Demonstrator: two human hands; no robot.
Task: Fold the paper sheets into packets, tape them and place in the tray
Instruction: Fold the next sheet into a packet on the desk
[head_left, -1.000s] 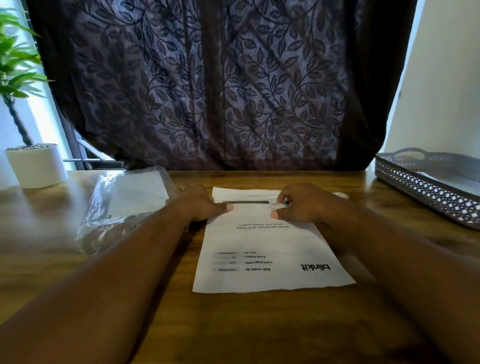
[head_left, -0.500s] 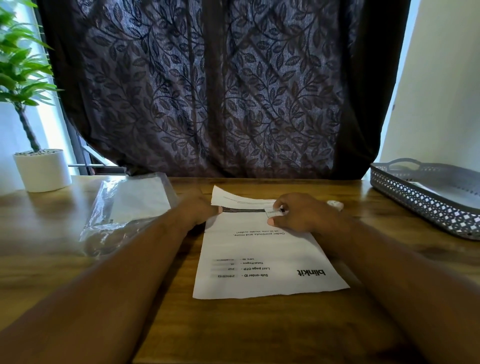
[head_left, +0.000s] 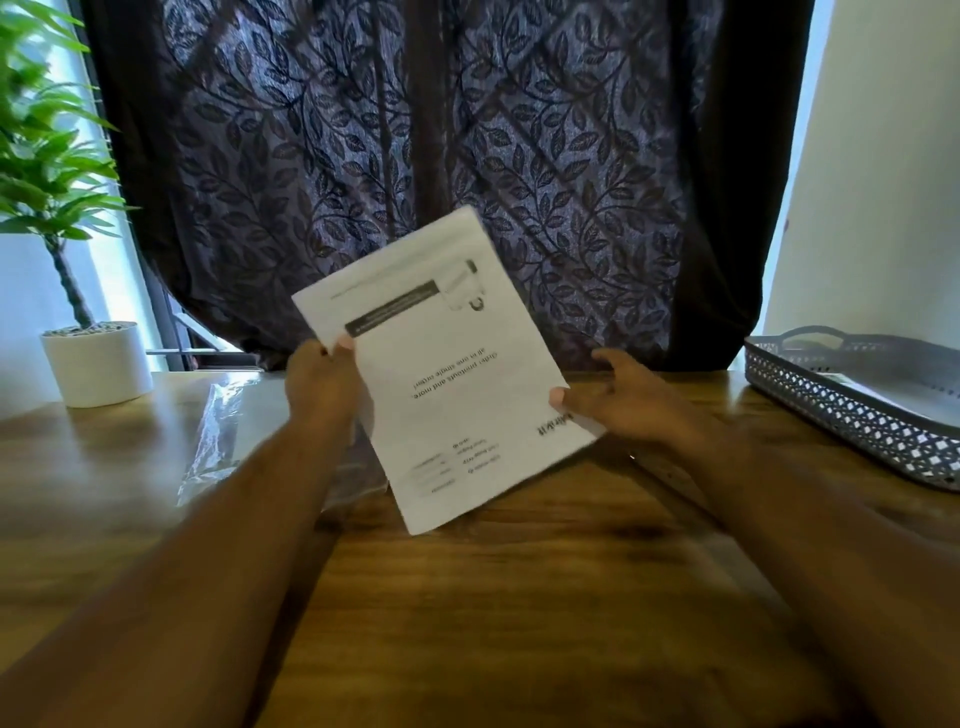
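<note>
The packet (head_left: 452, 374) is held in the air above the table (head_left: 519, 597), tilted, its printed face turned to the camera and its lower corner just clear of the wood. It is gripped at its left edge by the left hand (head_left: 319, 384), thumb on the front and fingers hidden behind. At the right edge it is pinched by the right hand (head_left: 634, 405), whose thumb lies on the front while its fingers are spread loosely behind. A pale strip (head_left: 462, 291) near the top fold is taken to be tape, though it is too blurred to be sure. The step in hand is judged to be the move to the tray (head_left: 852, 415), which stands well apart at the right. The packet is best kept flat and lightly pinched so that the fold is not sprung. It would be passed to the right hand alone, lifted over the near wall and laid down, not dropped. Something pale already lies in the tray, and what it is cannot be told. The path to the right is crossed only by bare wood. A clear bag (head_left: 218, 441) lies at the left, partly under the left arm, and could be dragged by it. A potted plant (head_left: 96, 364) stands further left, before a curtain (head_left: 415, 130).
</note>
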